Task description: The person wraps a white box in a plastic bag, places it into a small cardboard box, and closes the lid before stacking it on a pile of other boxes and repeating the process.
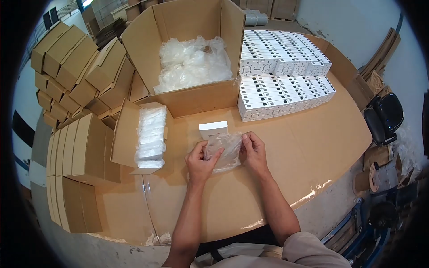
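Both my hands hold a clear plastic bag (225,149) over the cardboard-covered table (313,147). My left hand (201,161) pinches the bag's left edge. My right hand (254,149) grips its right edge. A small white box (213,129) stands just beyond the bag, touching or partly behind its top. Whether anything is inside the bag is not clear.
A big open carton (192,96) of crumpled clear bags stands behind. Rows of stacked small white boxes (286,85) fill the back right. A small open brown carton (151,136) with wrapped white items lies left. Closed brown cartons (76,89) pile up far left.
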`<action>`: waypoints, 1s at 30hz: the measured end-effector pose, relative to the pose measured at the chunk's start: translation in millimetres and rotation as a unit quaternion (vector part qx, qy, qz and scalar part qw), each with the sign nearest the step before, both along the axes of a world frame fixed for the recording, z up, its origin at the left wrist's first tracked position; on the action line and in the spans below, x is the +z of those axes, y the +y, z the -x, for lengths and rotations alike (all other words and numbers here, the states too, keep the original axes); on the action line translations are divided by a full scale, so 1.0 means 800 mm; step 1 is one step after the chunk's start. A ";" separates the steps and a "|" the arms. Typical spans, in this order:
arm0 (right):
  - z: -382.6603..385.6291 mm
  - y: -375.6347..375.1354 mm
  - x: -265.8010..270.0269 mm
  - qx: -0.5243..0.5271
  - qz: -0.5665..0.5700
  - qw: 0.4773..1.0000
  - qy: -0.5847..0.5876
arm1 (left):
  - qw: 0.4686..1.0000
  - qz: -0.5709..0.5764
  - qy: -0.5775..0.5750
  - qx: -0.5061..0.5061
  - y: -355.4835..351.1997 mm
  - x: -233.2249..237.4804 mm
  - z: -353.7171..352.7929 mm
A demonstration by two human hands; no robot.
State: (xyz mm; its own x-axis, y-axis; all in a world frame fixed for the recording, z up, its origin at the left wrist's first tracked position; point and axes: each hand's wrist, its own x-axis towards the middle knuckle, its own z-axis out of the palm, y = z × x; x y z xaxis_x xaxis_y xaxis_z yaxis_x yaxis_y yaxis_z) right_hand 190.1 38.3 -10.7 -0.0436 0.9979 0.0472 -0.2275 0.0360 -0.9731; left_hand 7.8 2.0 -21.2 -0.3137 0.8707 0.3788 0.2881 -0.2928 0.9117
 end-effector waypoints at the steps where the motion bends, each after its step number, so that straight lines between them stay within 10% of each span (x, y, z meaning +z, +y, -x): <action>1: 0.004 0.002 -0.006 -0.012 0.002 0.998 0.059 | 1.000 0.025 0.002 -0.006 -0.003 0.007 0.002; 14: 0.040 -0.018 0.006 -0.111 -0.162 0.946 -0.257 | 0.987 0.088 -0.124 0.047 0.003 0.008 -0.002; 30: -0.009 -0.022 0.027 0.180 -0.048 0.976 -0.113 | 0.985 -0.026 -0.069 0.159 0.013 0.009 0.015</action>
